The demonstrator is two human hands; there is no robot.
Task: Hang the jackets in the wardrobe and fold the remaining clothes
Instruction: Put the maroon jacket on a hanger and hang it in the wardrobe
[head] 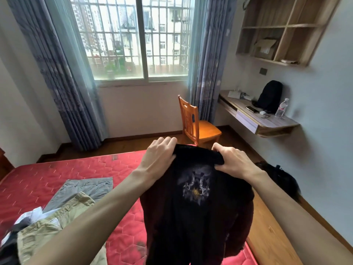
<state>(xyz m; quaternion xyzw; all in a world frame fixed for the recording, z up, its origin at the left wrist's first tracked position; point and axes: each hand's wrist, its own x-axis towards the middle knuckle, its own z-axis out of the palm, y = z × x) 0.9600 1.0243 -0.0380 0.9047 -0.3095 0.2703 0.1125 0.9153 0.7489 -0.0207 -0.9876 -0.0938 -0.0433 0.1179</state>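
Observation:
A dark, near-black garment with a pale printed emblem on it hangs in the air over the right side of the red mattress. My left hand grips its top edge on the left, fingers curled over the fabric. My right hand grips the same top edge on the right. Grey trousers lie spread on the mattress to the left, with khaki trousers partly over them. Some white and dark clothing shows at the lower left edge.
An orange wooden chair stands beyond the bed under the window. A wall desk at right holds a black backpack, a water bottle and a phone. A dark heap lies on the wooden floor by the right wall.

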